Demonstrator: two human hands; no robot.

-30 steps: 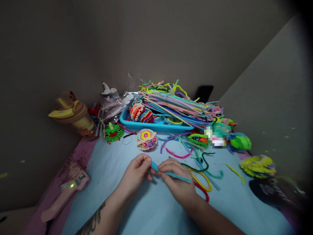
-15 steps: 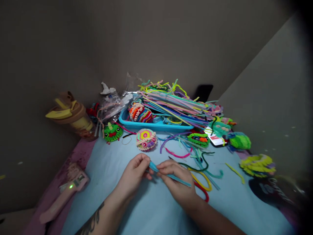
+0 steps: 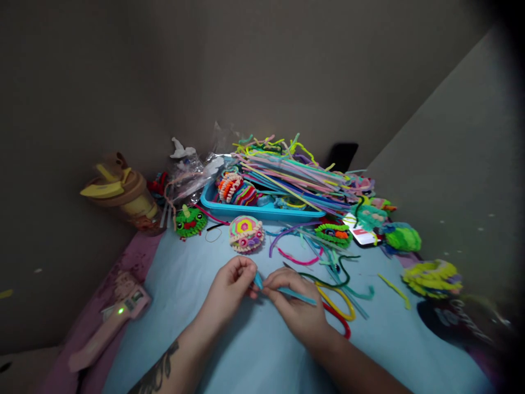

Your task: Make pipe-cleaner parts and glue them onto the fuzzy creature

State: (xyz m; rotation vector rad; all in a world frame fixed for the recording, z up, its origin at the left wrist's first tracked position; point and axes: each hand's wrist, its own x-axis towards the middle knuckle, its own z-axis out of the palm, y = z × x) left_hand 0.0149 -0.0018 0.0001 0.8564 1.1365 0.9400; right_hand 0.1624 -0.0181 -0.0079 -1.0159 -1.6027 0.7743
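Together, the left hand (image 3: 230, 283) and right hand (image 3: 299, 306) pinch a blue craft stem (image 3: 301, 297) in front of the blue tray (image 3: 262, 212); it looks light, soft and bendable, best gripped lightly mid-length

Head camera, one view; set higher than the blue tray (image 3: 262, 211), on its near side; facing forward and down; near range, left hand (image 3: 227, 284) and right hand (image 3: 302, 318) before tray; wall (image 3: 246, 71) behind it.
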